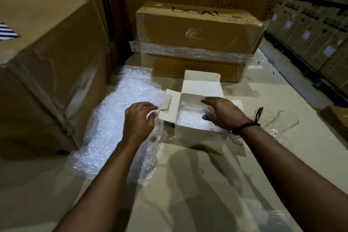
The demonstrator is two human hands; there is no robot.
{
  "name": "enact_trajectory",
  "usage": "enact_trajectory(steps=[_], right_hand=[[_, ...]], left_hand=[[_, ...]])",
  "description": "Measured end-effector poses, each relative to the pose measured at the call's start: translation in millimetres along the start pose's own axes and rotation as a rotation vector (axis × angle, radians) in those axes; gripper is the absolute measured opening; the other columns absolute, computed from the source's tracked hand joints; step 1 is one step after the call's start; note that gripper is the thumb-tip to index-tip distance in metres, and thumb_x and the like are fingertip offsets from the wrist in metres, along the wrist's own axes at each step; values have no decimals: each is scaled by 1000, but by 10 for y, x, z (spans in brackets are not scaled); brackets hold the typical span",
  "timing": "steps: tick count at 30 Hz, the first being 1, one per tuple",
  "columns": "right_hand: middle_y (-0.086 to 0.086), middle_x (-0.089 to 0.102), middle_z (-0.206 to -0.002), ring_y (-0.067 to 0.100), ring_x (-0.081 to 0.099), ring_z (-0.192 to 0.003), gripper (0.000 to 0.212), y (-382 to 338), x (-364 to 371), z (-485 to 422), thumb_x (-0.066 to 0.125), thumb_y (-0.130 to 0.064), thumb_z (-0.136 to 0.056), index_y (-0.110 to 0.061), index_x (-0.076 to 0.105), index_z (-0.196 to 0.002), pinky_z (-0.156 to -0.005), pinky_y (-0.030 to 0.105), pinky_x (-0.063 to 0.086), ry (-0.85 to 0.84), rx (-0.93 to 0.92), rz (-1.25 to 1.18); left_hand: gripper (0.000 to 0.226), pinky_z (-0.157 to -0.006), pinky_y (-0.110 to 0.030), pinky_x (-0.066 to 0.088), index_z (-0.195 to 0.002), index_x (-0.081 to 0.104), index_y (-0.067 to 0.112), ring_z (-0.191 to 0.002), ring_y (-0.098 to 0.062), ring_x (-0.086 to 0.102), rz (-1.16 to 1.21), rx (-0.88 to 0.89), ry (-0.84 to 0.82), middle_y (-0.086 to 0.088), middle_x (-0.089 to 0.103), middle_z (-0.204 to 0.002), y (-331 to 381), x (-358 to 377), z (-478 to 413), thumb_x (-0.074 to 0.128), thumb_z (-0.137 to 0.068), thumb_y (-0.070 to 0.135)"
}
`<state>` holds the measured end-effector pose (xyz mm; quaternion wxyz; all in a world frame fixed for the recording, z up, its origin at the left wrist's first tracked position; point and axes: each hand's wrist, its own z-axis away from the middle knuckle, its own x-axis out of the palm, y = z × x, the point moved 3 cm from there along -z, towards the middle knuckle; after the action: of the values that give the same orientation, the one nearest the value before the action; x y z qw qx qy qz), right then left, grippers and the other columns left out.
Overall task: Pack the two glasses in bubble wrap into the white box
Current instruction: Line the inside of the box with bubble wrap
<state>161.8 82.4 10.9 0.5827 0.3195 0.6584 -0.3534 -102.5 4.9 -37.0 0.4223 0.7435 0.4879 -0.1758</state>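
The white box [190, 133] stands open in the middle of the table, its lid flap up at the back. Bubble wrap [188, 117] lies inside it. My right hand [224, 113] is over the box's right side, fingers spread and fairly straight, touching that wrap. My left hand [139, 118] is at the box's left flap [168, 101] with fingers curled round a small whitish object; what it is I cannot tell. Two clear glasses [282, 120] lie bare on the table right of the box. A large bubble wrap sheet [120, 118] is spread left of the box.
A big brown carton [47, 66] walls the left side. A taped brown carton [197, 39] sits right behind the white box. Stacked cartons [316, 30] fill the far right. Loose clear plastic [263, 216] lies at the near right.
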Motion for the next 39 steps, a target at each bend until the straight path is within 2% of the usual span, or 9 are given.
enact_trajectory(steps=[7, 12, 18, 24, 27, 29, 31, 36, 39], right_hand=[[6, 66, -118, 23, 62, -106, 34, -1093, 777, 650, 51, -33, -88, -15, 65, -114, -90, 31, 50, 263, -232, -324], [10, 41, -148, 25, 35, -137, 65, -1186, 1288, 628, 39, -50, -90, -13, 40, -143, -114, 30, 18, 15, -39, -251], [9, 30, -154, 22, 26, -143, 89, -1166, 1357, 555, 12, -63, -76, -12, 36, -145, -116, 30, 12, -64, 9, -202], [8, 28, -155, 18, 23, -144, 70, -1209, 1267, 567, 33, -50, -87, -11, 36, -146, -115, 26, 15, -151, 29, -254], [9, 65, -117, 17, 59, -107, 38, -1219, 1105, 612, 50, -35, -95, -6, 65, -114, -85, 17, 43, 39, 198, -647], [3, 67, -79, 11, 59, -71, 36, -1259, 950, 539, 51, -43, -94, -14, 68, -84, -63, 24, 46, 183, 331, -861], [3, 67, -69, 15, 60, -63, 44, -1362, 759, 355, 53, -54, -89, -15, 66, -72, -61, 33, 50, 219, 408, -1063], [14, 67, -92, 26, 61, -59, 74, -1739, 423, -103, 57, -73, -74, -7, 54, -105, -54, 31, 48, -215, 680, -1429], [7, 66, -82, 22, 55, -54, 62, -1815, 450, -236, 64, -55, -83, -9, 49, -122, -50, 25, 43, -334, 743, -1426]], left_hand=[[45, -106, -40, 33, -133, 58, 26, -132, -25, 46, -374, -399, -429, -1, 50, -145, -650, -132, 404, 61, -91, 40], [20, -84, -36, 48, -99, 76, 19, -100, -31, 64, -332, -353, -240, -6, 73, -106, -625, -293, 336, 59, -89, 15], [54, -97, -41, 35, -120, 65, 32, -120, -23, 52, -400, -250, -463, 5, 59, -131, -519, -168, 447, 63, -79, 67], [21, -90, -41, 35, -105, 75, 22, -112, -28, 58, -154, -269, -161, 1, 66, -123, -553, -254, 544, 56, -97, 29], [25, -89, -36, 31, -109, 72, 17, -107, -26, 61, 18, -233, -11, 0, 68, -119, -467, -383, 606, 53, -97, 27], [26, -88, -37, 34, -108, 73, 17, -104, -22, 63, 49, -147, 64, 2, 70, -114, -369, -456, 685, 52, -95, 27], [25, -87, -40, 39, -106, 73, 19, -104, -16, 63, 86, -73, 111, 4, 71, -111, -293, -488, 777, 53, -95, 27], [28, -87, -40, 39, -107, 72, 17, -103, -9, 62, 173, 83, 96, 7, 71, -111, -114, -471, 1012, 48, -96, 26], [30, -91, -38, 37, -110, 72, 16, -105, -11, 60, 184, 142, 40, 5, 70, -115, -92, -426, 1140, 48, -95, 27]])
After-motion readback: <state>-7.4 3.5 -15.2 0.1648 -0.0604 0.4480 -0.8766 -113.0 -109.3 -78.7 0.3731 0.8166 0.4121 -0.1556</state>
